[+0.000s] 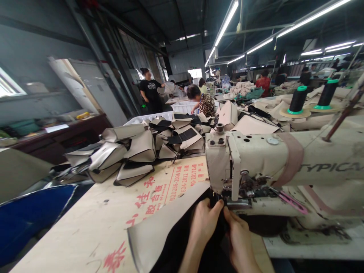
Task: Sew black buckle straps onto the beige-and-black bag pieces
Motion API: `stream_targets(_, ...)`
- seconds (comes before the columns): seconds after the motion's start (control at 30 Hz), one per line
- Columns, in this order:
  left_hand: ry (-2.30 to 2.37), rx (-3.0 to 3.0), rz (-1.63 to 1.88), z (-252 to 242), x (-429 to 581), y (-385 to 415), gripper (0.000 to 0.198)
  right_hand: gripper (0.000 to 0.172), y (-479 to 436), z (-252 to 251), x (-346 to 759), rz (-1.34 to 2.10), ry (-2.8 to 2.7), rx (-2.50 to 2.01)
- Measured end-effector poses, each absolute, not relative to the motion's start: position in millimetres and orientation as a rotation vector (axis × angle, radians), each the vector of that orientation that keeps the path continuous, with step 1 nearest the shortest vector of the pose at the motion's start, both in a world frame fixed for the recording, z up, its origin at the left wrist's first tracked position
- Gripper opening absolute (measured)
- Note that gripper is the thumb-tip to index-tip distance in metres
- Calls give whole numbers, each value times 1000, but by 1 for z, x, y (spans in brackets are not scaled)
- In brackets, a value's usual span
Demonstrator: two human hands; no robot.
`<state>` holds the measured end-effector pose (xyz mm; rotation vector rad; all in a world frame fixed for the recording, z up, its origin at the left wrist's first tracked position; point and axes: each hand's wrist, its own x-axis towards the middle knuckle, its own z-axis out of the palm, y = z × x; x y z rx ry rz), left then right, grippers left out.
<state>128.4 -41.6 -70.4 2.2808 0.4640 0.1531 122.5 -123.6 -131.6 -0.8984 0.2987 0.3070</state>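
Observation:
My left hand (203,223) and my right hand (240,237) meet at the needle area of a cream sewing machine (256,159). Both pinch a black fabric piece (176,246) with a beige panel (159,223), pressing it under the machine head. The fingers of each hand are closed on the fabric edge just in front of the presser foot (227,197), which is partly hidden by the fingertips.
A heap of beige and black sewn pieces (136,151) lies across the wooden table (93,223) behind. Black thread cones (298,99) stand at the right. A blue bin (28,216) sits at the left. Other people (150,93) work farther back.

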Motion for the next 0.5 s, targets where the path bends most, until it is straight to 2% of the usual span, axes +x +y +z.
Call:
stream_targets(0.3, 474, 2279, 155, -68, 133, -40, 38, 35, -124, -126, 125, 296, 324, -879)
stream_targets(0.5, 481, 2297, 165, -69, 134, -39, 37, 44, -121, -132, 129, 272, 149, -1157)
